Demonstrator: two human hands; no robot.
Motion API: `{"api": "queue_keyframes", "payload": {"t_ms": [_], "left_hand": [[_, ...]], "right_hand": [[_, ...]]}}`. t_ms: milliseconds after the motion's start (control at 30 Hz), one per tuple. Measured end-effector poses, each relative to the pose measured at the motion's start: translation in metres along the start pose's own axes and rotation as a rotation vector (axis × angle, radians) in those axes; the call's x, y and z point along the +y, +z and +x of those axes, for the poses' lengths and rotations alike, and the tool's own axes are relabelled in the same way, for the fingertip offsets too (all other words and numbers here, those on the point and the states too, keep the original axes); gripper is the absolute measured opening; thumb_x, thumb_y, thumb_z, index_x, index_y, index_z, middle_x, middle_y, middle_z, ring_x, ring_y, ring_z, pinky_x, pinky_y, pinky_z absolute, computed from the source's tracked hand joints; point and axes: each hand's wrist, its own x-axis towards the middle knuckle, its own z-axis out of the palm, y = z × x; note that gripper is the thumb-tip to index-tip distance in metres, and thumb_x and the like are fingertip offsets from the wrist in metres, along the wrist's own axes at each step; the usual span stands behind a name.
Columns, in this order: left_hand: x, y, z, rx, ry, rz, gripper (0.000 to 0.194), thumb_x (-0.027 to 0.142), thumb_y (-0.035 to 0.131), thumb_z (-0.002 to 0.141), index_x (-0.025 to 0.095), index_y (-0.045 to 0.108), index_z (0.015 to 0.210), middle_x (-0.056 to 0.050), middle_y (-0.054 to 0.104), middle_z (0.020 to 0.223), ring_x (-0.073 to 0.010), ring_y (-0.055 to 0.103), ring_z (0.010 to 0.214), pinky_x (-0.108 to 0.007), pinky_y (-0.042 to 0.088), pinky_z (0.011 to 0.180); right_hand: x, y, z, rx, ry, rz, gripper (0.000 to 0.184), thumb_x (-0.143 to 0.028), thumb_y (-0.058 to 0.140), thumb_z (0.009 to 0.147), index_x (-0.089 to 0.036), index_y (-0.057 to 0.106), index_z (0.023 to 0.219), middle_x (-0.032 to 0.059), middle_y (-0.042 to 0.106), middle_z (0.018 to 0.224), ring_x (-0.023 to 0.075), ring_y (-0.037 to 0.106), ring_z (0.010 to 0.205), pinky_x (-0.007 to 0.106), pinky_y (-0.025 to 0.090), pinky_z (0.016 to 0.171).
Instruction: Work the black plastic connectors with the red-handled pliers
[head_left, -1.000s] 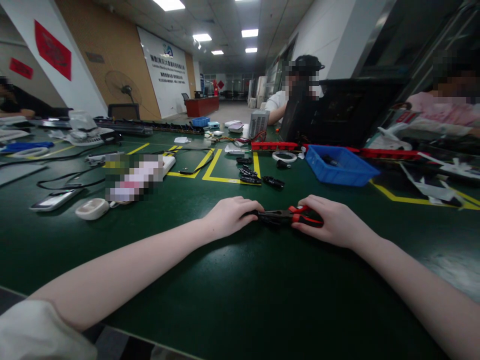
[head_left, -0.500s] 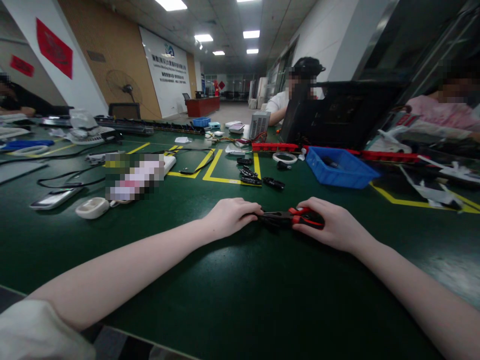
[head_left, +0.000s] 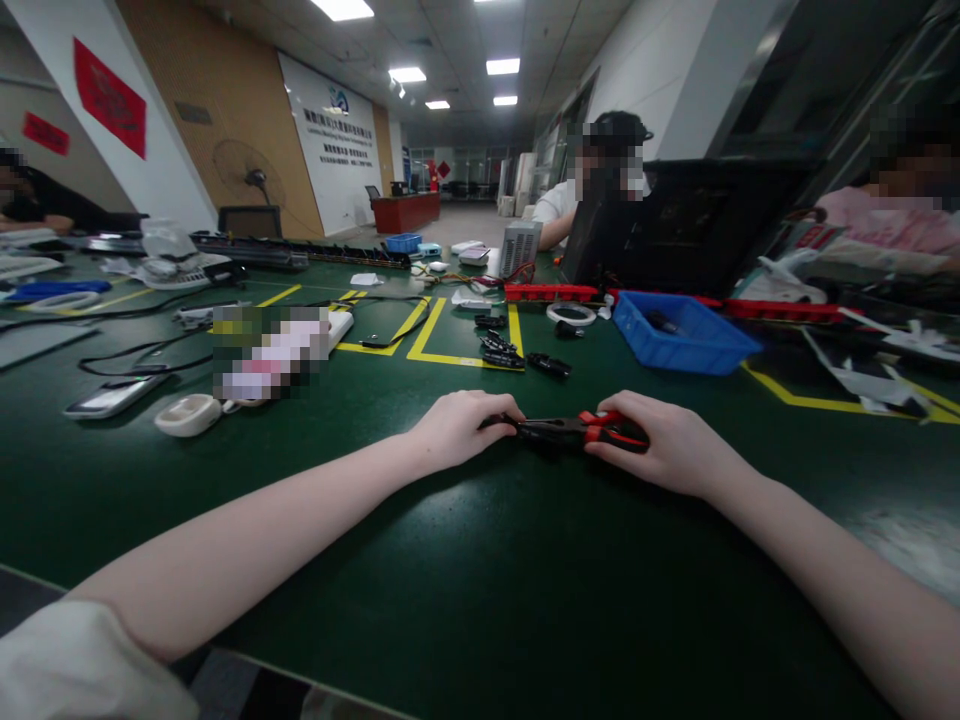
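Red-and-black pliers [head_left: 592, 430] lie level over the green tabletop, their jaws pointing left. My right hand [head_left: 664, 440] is closed around the handles. My left hand [head_left: 465, 428] pinches a small dark piece [head_left: 495, 420] at the tip of the jaws; its kind is too small to make out. Something black shows under the jaws, and I cannot tell whether it is part of that piece. Beyond my hands lie several small black parts [head_left: 501, 348] inside a yellow-taped outline, with another black part [head_left: 549, 364] just to its right.
A blue bin [head_left: 682, 335] with dark items stands back right, near a white ring [head_left: 570, 314] and a red strip [head_left: 551, 293]. At left are a phone [head_left: 116, 395], a white case [head_left: 187, 415] and cables. A co-worker in a black cap [head_left: 619, 128] sits behind a black panel.
The fingers of my left hand have shifted slightly, and more of the dark piece shows between them. My right hand keeps its hold on the pliers, almost unmoved.
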Motion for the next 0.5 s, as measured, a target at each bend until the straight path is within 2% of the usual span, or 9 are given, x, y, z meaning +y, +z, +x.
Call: {"api": "queue_keyframes", "payload": {"t_ms": [300, 500], "left_hand": [[-0.0008, -0.0012, 0.0007, -0.005, 0.044, -0.044, 0.016, 0.023, 0.059, 0.093, 0.022, 0.064, 0.108, -0.001, 0.068, 0.103, -0.0172, 0.063, 0.095, -0.031, 0.051, 0.082], [0.0005, -0.0024, -0.0011, -0.026, 0.068, -0.046, 0.023, 0.022, 0.055, 0.094, 0.024, 0.062, 0.116, -0.003, 0.065, 0.111, -0.0178, 0.062, 0.100, -0.032, 0.051, 0.085]], "right_hand": [[0.0073, -0.0045, -0.0017, -0.021, -0.013, -0.018, 0.041, -0.059, 0.057, 0.082, -0.022, 0.060, 0.098, 0.0073, 0.068, 0.092, 0.0225, 0.065, 0.075, 0.034, 0.049, 0.061], [-0.0012, -0.0018, -0.0003, 0.002, -0.034, -0.026, 0.040, -0.059, 0.056, 0.083, -0.021, 0.060, 0.098, 0.0079, 0.067, 0.091, 0.0219, 0.064, 0.074, 0.033, 0.049, 0.061]]}}
